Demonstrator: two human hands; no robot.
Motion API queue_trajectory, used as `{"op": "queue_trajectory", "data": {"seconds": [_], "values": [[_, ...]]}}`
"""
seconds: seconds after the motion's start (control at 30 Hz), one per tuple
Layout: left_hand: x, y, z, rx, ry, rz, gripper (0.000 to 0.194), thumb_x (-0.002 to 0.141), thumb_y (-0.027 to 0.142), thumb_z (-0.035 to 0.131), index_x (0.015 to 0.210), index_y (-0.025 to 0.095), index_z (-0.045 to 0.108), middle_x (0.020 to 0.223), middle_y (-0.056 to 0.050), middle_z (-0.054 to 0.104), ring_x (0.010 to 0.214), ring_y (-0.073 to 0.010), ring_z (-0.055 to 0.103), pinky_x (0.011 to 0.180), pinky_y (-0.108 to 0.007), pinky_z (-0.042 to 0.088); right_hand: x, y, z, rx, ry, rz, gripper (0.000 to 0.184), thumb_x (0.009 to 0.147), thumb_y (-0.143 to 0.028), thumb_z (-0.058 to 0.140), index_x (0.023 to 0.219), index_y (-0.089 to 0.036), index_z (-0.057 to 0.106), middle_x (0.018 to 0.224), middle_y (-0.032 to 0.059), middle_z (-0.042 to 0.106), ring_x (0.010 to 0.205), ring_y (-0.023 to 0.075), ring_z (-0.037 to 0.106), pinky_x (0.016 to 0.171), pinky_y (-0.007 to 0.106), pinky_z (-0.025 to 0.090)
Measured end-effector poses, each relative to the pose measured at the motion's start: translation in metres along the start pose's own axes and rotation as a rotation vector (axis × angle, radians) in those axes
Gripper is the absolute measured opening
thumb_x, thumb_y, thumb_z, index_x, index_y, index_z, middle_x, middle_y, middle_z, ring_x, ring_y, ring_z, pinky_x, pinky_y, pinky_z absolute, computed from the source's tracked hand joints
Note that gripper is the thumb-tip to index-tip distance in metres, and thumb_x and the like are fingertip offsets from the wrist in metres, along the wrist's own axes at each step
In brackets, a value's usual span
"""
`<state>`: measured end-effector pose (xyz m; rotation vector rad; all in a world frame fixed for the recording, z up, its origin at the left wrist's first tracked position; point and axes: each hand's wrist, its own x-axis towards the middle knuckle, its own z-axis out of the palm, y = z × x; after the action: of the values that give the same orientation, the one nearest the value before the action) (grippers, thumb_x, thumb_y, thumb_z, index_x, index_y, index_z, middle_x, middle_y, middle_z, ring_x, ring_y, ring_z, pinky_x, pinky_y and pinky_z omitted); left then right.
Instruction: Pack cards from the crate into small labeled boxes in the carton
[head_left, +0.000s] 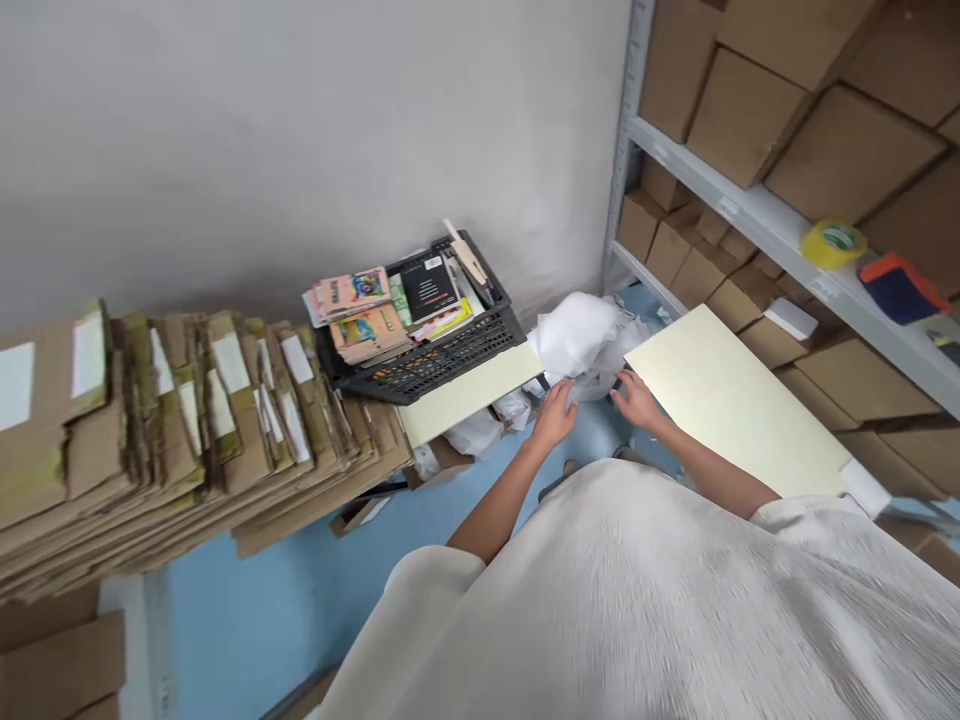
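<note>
My left hand [555,412] and my right hand [636,402] are stretched forward, a short gap between them. Both have their fingers curled at the near edge of a translucent plastic bag [598,385], which spans between them. Crumpled white packing sheets [574,335] bulge up out of the bag. Small dark patches show beside the fingertips, too small to name. Most of the bag's lower part is hidden.
A black plastic crate [442,355] of books and booklets stands left of the bag on a pale board [472,395]. Stacked flattened cardboard [225,400] fills the left. To the right are another pale board [742,400] and a metal shelf [720,205] with boxes and a tape roll [832,244].
</note>
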<state>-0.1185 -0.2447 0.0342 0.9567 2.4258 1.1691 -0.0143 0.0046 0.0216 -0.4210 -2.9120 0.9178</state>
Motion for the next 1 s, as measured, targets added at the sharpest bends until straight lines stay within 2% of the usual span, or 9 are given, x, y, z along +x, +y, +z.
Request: {"op": "queue_trajectory", "data": {"seconds": [0.17, 0.33, 0.43, 0.57, 0.8, 1.0], "values": [[0.000, -0.005, -0.021, -0.007, 0.190, -0.103, 0.052, 0.101, 0.021, 0.057, 0.152, 0.022, 0.061, 0.158, -0.015, 0.063, 0.151, -0.0316, 0.057, 0.131, -0.055, 0.044, 0.067, -0.024, -0.002, 0.034, -0.070, -0.223, 0.051, 0.105, -0.041, 0.053, 0.151, -0.019, 0.063, 0.153, 0.0189, 0.064, 0.143, 0.0363, 0.059, 0.121, 0.057, 0.050], [-0.008, -0.008, -0.036, 0.015, 0.337, -0.212, 0.049, 0.101, 0.023, 0.057, 0.150, 0.023, 0.062, 0.157, -0.014, 0.064, 0.151, -0.0309, 0.058, 0.131, -0.054, 0.045, 0.124, -0.056, 0.004, 0.080, -0.163, -0.387, 0.047, 0.105, -0.038, 0.054, 0.148, -0.021, 0.065, 0.151, 0.0175, 0.064, 0.142, 0.0349, 0.060, 0.122, 0.056, 0.050], [-0.014, -0.011, -0.045, 0.045, 0.400, -0.273, 0.047, 0.102, 0.025, 0.056, 0.149, 0.023, 0.063, 0.159, -0.014, 0.062, 0.153, -0.0308, 0.056, 0.132, -0.054, 0.043, 0.144, -0.077, 0.009, 0.112, -0.220, -0.466, 0.045, 0.105, -0.037, 0.054, 0.146, -0.022, 0.066, 0.151, 0.0166, 0.065, 0.142, 0.0341, 0.061, 0.122, 0.055, 0.050], [-0.016, -0.018, -0.064, 0.068, 0.459, -0.307, 0.046, 0.104, 0.026, 0.054, 0.150, 0.023, 0.062, 0.161, -0.014, 0.060, 0.155, -0.0303, 0.054, 0.133, -0.055, 0.042, 0.157, -0.105, 0.015, 0.159, -0.277, -0.549, 0.042, 0.106, -0.036, 0.054, 0.144, -0.023, 0.067, 0.148, 0.0156, 0.067, 0.140, 0.0329, 0.061, 0.122, 0.054, 0.050], [0.002, -0.049, -0.125, 0.098, 0.525, -0.293, 0.047, 0.104, 0.026, 0.055, 0.150, 0.023, 0.062, 0.161, -0.015, 0.060, 0.155, -0.0300, 0.053, 0.134, -0.055, 0.042, 0.187, -0.159, 0.030, 0.225, -0.248, -0.636, 0.038, 0.107, -0.037, 0.055, 0.140, -0.025, 0.069, 0.146, 0.0145, 0.068, 0.137, 0.0326, 0.063, 0.121, 0.055, 0.051], [0.012, -0.093, -0.191, 0.095, 0.569, -0.249, 0.049, 0.105, 0.027, 0.053, 0.153, 0.025, 0.060, 0.165, -0.014, 0.057, 0.157, -0.0298, 0.051, 0.134, -0.054, 0.041, 0.233, -0.226, 0.056, 0.216, -0.206, -0.679, 0.036, 0.109, -0.038, 0.053, 0.138, -0.024, 0.071, 0.143, 0.0142, 0.070, 0.137, 0.0313, 0.063, 0.121, 0.052, 0.051]]}}
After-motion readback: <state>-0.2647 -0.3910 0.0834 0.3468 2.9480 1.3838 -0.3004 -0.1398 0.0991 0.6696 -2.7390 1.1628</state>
